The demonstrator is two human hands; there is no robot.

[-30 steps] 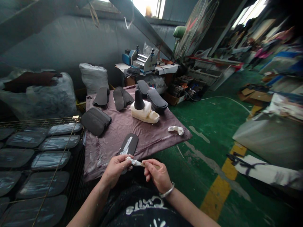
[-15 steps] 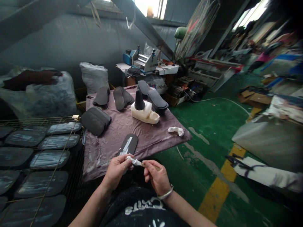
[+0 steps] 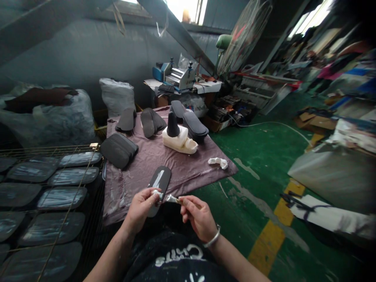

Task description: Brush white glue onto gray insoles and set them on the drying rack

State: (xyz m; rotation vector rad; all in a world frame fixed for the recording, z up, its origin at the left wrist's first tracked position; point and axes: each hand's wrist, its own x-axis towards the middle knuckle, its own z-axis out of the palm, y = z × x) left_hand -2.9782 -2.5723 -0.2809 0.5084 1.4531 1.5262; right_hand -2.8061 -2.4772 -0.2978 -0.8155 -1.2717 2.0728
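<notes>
My left hand (image 3: 141,207) pinches a small white lump (image 3: 157,193), perhaps dried glue, between thumb and fingers. In my right hand (image 3: 197,214) is a short brush (image 3: 172,199), its handle mostly hidden by my fingers and its head caked in white. A small gap separates lump and brush. Just beyond my left hand lies a dark insole-shaped pad (image 3: 165,177) with white streaks, at the front edge of the cloth-covered table (image 3: 147,156). A white plastic container (image 3: 176,140) with a black cone on it stands farther back. Another crumpled white piece (image 3: 217,162) rests near the right corner.
Stacks of dark pads (image 3: 119,150) sit along the table's left and back. At the left, a wire rack (image 3: 94,146) holds several white-smeared pads. A blue roller machine (image 3: 176,74) stands behind. Bulging plastic bags (image 3: 73,117) line the wall.
My hands have moved apart. The white material that stretched between them is now in two parts, one in my left fingers and one on the brush head.
</notes>
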